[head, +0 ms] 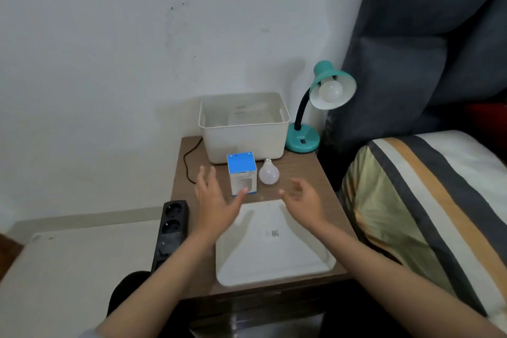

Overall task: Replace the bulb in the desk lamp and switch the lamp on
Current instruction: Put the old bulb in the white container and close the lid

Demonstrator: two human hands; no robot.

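Both bare forearms reach in from the bottom edge over a small brown bedside table (307,173). The left hand (216,200) is spread wide, fingers fanned and pointing away from the person, palm turned toward the right; it holds nothing. Its thumb tip lies over the lower front of the blue and white bulb box (242,174), though whether it actually touches the cardboard cannot be told. The right hand (303,202) is also empty and loosely open, fingers curled a little and palm facing left, hovering above the far edge of the flat white lid (274,252), which lies on the table under both wrists.

Beyond the hands, at the back of the table, stands a cream plastic storage bin (244,129), open at the top. To its right, well past the right hand, is the teal desk lamp (321,107), upright on its round base with a black flexible neck; its shade tilts toward the camera and a white bulb (331,90) sits in the socket, unlit. To the left of the left forearm, a black power strip (172,228) lies along the table's edge. The box stands upright just ahead of the left hand, and a loose white bulb (269,172) lies just beside it, between and slightly beyond the two hands.
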